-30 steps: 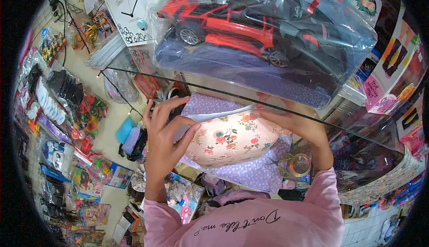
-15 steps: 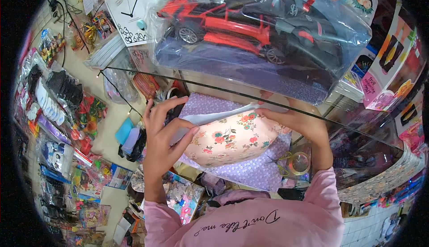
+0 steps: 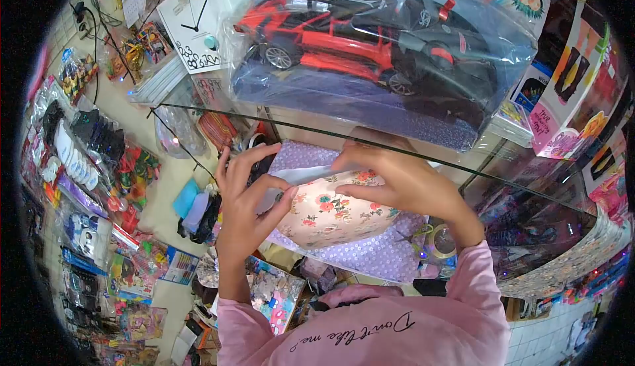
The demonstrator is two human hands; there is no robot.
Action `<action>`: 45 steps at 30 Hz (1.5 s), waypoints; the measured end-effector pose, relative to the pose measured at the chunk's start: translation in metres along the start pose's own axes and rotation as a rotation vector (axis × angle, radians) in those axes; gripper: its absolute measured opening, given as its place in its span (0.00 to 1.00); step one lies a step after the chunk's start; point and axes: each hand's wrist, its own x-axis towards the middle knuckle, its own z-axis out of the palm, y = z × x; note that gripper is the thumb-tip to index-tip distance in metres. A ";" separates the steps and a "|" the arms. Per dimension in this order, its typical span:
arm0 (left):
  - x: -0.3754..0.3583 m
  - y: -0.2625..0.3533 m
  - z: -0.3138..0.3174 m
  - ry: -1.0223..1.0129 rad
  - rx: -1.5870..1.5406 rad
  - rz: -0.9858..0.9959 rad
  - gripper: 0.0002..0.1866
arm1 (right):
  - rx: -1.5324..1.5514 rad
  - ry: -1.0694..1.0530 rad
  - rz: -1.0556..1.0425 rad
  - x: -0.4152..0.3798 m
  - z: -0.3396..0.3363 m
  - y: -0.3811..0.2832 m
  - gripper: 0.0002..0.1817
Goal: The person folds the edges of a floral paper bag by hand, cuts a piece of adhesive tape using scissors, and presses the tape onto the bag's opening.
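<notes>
Floral wrapping paper (image 3: pixel 331 217), pale pink with orange flowers, forms a curved, bulging fold with its white inner side showing along the top edge. It lies on a purple patterned sheet (image 3: pixel 370 260). The thumb and a fingertip of my left hand (image 3: pixel 254 197) pinch the left end of the floral paper's upper edge. My right hand (image 3: pixel 397 181) is over the right part of that edge, slightly blurred, thumb and fingers apart, the thumb near the printed face. What lies inside the fold is hidden.
A glass edge (image 3: pixel 370 142) crosses just above the hands. A bagged red and black toy car (image 3: pixel 350 48) sits beyond it. Tape rolls (image 3: pixel 441 240) are at the right, scissors (image 3: pixel 418 235) beside them. Packaged goods (image 3: pixel 83 167) fill the left.
My right hand has moved left along the paper's upper edge, and its thumb and fingers have spread apart. My left hand keeps its pinch. The view has shifted slightly.
</notes>
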 end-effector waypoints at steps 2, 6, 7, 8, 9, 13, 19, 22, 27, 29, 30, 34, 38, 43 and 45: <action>-0.001 0.000 -0.001 -0.001 -0.004 0.012 0.06 | 0.024 -0.019 -0.019 0.006 0.000 -0.002 0.16; -0.002 0.002 -0.006 -0.018 -0.023 0.011 0.06 | -0.077 -0.030 -0.073 0.012 -0.001 0.005 0.13; -0.003 0.002 -0.007 -0.021 -0.030 0.013 0.06 | -0.008 -0.032 -0.053 0.012 0.002 0.008 0.13; -0.003 0.003 -0.008 -0.024 -0.038 0.017 0.05 | 0.060 -0.034 -0.033 0.013 0.004 0.011 0.13; -0.003 0.002 -0.008 -0.033 -0.038 0.021 0.06 | 0.130 -0.036 -0.012 0.013 0.006 0.013 0.14; 0.000 -0.004 -0.007 -0.065 -0.037 0.048 0.06 | 0.026 -0.063 0.061 0.011 -0.002 0.010 0.15; 0.006 -0.012 -0.010 -0.122 -0.032 0.094 0.07 | 0.014 -0.074 0.173 -0.002 -0.012 0.015 0.19; 0.010 -0.014 -0.017 -0.195 -0.024 0.122 0.09 | 0.064 -0.104 0.238 -0.005 -0.016 0.013 0.21; 0.030 -0.004 -0.031 -0.324 0.003 0.234 0.13 | 0.014 -0.088 0.152 -0.002 -0.013 0.019 0.21; 0.036 -0.004 -0.032 -0.377 0.024 0.289 0.14 | 0.062 -0.066 0.183 0.000 -0.014 0.013 0.14; 0.039 -0.006 -0.031 -0.394 0.029 0.311 0.14 | 0.086 -0.056 0.199 0.000 -0.015 0.010 0.11; 0.045 -0.004 -0.032 -0.412 0.005 0.325 0.20 | 0.170 -0.098 0.260 0.001 -0.018 0.008 0.11; 0.051 0.012 -0.024 -0.356 0.050 0.263 0.30 | 0.084 -0.039 0.199 -0.006 -0.016 0.014 0.19; 0.045 0.003 -0.009 -0.476 0.048 0.254 0.36 | 0.128 -0.049 0.264 -0.016 -0.022 0.012 0.35; 0.045 0.002 -0.007 -0.490 0.001 0.223 0.35 | 0.152 -0.106 0.392 -0.015 -0.026 0.008 0.37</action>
